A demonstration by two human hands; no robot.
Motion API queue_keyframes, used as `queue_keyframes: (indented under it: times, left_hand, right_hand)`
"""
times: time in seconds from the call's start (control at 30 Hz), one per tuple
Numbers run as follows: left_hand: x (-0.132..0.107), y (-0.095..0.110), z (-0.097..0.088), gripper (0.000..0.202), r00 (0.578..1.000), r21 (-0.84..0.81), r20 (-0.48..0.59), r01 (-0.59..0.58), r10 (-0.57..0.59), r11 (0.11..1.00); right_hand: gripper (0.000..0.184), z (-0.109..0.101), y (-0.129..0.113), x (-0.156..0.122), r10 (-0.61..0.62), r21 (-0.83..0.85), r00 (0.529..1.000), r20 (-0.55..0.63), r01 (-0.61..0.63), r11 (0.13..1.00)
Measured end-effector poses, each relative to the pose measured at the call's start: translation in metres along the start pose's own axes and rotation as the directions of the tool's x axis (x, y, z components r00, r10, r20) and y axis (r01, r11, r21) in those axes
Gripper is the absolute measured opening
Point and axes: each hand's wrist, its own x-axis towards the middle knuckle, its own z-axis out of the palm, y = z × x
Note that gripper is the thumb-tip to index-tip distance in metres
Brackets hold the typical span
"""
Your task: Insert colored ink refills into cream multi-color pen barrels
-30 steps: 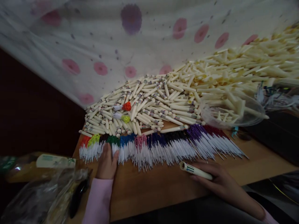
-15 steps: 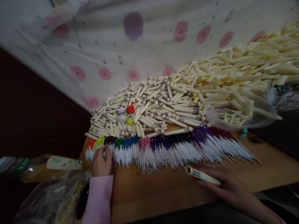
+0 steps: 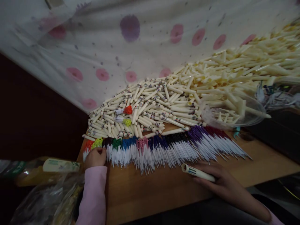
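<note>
My right hand (image 3: 225, 182) holds a cream multicolour pen barrel (image 3: 199, 172) between thumb and fingers. Its open end points left, and coloured sliders show near that end. At the left end of a long row of pen refills (image 3: 168, 153), my left hand (image 3: 95, 157) has its fingers curled together. It covers the lower part of the yellow refills (image 3: 97, 143) and sits beside the dark ones. What its fingertips hold, if anything, is hidden. The refills lie with white tubes toward me, grouped by the colour of their far ends.
Behind the row is a heap of capped pen barrels (image 3: 150, 103), with orange and yellow refill bundles on it. Plain cream tubes (image 3: 257, 62) are piled right, near a clear plastic bowl (image 3: 255, 120). A drink bottle (image 3: 35, 170) and plastic bag (image 3: 44, 200) lie left.
My left hand's fingers have curled in closer at the yellow and dark refills. My right hand still holds the pen barrel. The whole view has shifted slightly.
</note>
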Motion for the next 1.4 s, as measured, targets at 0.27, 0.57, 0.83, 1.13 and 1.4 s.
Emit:
queue_keyframes:
  times: [0.27, 0.57, 0.83, 1.13, 1.4]
  left_hand:
    - [-0.007, 0.0, -0.017, 0.019, 0.999, -0.191, -0.041, 0.007, -0.015, 0.982]
    - [-0.099, 0.063, -0.027, 0.044, 0.978, -0.738, -0.001, -0.142, 0.209, 0.659]
    - [-0.227, 0.148, 0.021, 0.028, 0.795, -0.962, 0.256, 0.265, 0.55, 0.066]
    - [-0.244, 0.167, 0.034, 0.021, 0.794, -0.956, 0.286, 0.271, 0.537, 0.11]
    - [-0.237, 0.157, 0.019, 0.027, 0.766, -0.892, 0.388, 0.451, 0.512, 0.001]
  right_hand:
    - [0.031, -0.001, -0.002, 0.002, 0.008, 0.023, 1.0, -0.001, -0.008, 1.0]
    - [0.049, 0.0, -0.004, -0.004, 0.189, 0.055, 0.972, -0.141, -0.183, 0.982]
    - [0.042, 0.002, -0.011, 0.002, 0.076, 0.291, 0.996, -0.042, -0.061, 0.955]
    - [0.035, 0.006, -0.005, 0.0, 0.091, 0.322, 0.991, -0.096, -0.056, 0.945]
    - [0.027, 0.002, -0.008, 0.001, 0.066, 0.29, 0.994, -0.086, -0.039, 0.956]
